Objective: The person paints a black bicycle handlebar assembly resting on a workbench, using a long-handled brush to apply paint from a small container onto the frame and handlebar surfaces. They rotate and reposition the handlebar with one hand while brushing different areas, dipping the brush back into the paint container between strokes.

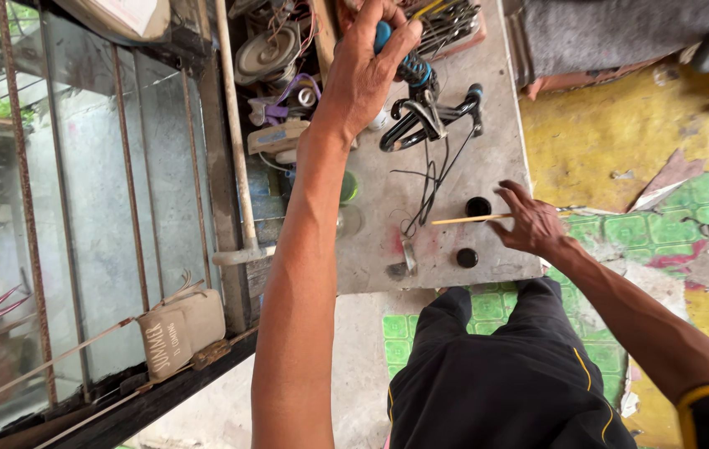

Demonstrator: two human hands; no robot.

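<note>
My left hand (367, 71) is raised over the far side of the grey worktable (496, 150) and grips a tool with a blue and black handle (408, 65). Just beyond it lies a black bicycle handlebar piece (433, 116) with thin black cables (429, 187) trailing toward me. My right hand (531, 220) rests near the table's right edge and pinches a thin wooden stick (471, 219). The stick lies across a small open black pot (478, 206). A black round cap (467, 258) sits on the table closer to me.
A cluttered shelf with a metal disc (267, 51), a cream-coloured device (278, 137) and wires lies left of the table. A rusty window grille (122, 183) fills the left. Green patterned floor covering (662, 224) and yellow floor lie to the right. My dark trousers (504, 374) are below.
</note>
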